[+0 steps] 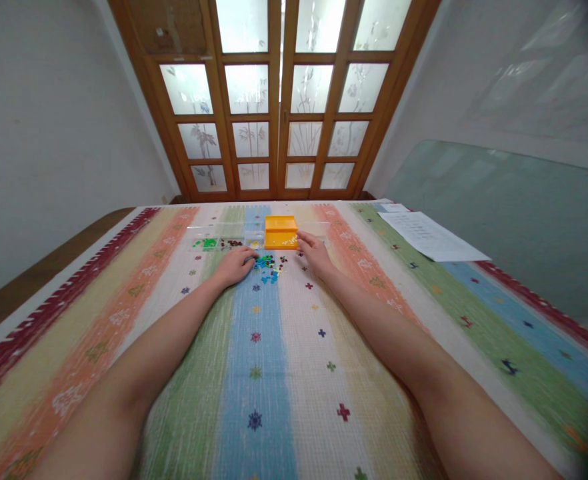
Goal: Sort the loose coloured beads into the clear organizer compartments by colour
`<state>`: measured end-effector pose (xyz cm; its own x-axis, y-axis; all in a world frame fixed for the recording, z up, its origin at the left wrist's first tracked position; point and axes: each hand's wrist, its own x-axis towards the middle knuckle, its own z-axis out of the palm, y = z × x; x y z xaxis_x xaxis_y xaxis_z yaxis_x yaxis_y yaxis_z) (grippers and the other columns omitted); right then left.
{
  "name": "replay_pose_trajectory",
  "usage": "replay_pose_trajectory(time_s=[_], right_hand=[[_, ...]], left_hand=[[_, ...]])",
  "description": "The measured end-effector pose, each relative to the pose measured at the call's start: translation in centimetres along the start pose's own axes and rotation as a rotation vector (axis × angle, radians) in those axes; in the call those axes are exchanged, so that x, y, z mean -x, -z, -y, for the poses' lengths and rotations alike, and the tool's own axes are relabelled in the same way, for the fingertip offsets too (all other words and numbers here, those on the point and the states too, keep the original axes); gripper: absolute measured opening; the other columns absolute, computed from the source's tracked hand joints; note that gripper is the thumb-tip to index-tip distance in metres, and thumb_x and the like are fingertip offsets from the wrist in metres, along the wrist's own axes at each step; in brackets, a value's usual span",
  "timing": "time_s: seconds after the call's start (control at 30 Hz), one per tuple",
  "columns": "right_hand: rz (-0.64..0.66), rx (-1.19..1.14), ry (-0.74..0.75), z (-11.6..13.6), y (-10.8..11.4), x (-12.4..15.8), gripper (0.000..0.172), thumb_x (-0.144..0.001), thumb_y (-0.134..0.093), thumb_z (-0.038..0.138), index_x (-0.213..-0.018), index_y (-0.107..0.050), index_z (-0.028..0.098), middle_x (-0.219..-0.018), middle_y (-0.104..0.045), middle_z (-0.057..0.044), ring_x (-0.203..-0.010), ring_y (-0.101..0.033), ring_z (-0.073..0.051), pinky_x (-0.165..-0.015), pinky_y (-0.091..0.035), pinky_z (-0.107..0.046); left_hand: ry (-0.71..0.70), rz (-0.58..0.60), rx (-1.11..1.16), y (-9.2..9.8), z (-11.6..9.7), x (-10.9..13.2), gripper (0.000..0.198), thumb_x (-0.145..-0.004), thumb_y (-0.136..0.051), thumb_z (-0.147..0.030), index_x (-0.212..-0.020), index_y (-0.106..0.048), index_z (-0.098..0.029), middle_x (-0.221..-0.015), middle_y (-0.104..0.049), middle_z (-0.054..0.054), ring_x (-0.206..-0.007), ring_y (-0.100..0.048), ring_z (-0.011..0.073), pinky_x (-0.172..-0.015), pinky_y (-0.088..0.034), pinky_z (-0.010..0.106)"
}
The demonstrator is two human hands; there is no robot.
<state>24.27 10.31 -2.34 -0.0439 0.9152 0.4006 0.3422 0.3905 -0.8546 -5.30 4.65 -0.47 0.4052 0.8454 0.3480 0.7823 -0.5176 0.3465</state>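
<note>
Your left hand curled, right hand half-open, any grip unclear, small multicoloured pieces between, rectangular yellow box at twelve o'clock

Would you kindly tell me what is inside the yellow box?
Small white pieces lie in the yellow box, toward its right side. The right hand, at that edge, may cover others; whatever it hides cannot be seen.

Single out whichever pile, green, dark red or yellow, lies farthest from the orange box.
The green pieces, leftmost of the three: the dark red pieces and yellow pieces both lie between them and the orange box.
</note>
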Motion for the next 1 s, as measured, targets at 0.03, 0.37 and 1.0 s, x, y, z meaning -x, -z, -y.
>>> replay_pose_trajectory(time_s=[0.03, 0.37, 1.0], right_hand=[[0.000, 0.040, 0.008, 0.2, 0.2, 0.1, 0.033, -0.099, -0.054, 0.036, -0.123, -0.074, 0.025, -0.127, -0.073, -0.009, -0.116, -0.067, -0.024, -0.105, -0.053, -0.048], [0.316, 0.503, 0.344, 2.0, 0.1, 1.6, 0.022, -0.096, -0.059, 0.019, -0.107, -0.078, 0.020, -0.105, -0.073, -0.011, -0.100, -0.065, -0.024, -0.092, -0.049, -0.037], [0.369, 0.576, 0.417, 2.8, 0.1, 2.2, 0.013, -0.097, -0.060, 0.018, -0.098, -0.073, 0.019, -0.101, -0.067, -0.009, -0.099, -0.059, -0.023, -0.087, -0.043, -0.032]], left_hand=[[-0.002, 0.000, -0.001, 0.0, 0.0, 0.0, 0.032, -0.097, -0.050, -0.030, -0.118, -0.075, -0.026, -0.124, -0.070, 0.005, -0.113, -0.066, 0.0238, -0.103, -0.052, 0.039], [-0.004, -0.003, -0.004, -0.1, 0.1, 0.0, 0.033, -0.098, -0.050, -0.030, -0.118, -0.075, -0.026, -0.124, -0.070, 0.005, -0.112, -0.066, 0.0241, -0.102, -0.052, 0.039], [-0.027, -0.012, -0.015, -0.2, 0.1, 0.1, 0.033, -0.098, -0.050, -0.029, -0.119, -0.075, -0.024, -0.124, -0.069, 0.006, -0.113, -0.066, 0.0233, -0.104, -0.051, 0.038]])
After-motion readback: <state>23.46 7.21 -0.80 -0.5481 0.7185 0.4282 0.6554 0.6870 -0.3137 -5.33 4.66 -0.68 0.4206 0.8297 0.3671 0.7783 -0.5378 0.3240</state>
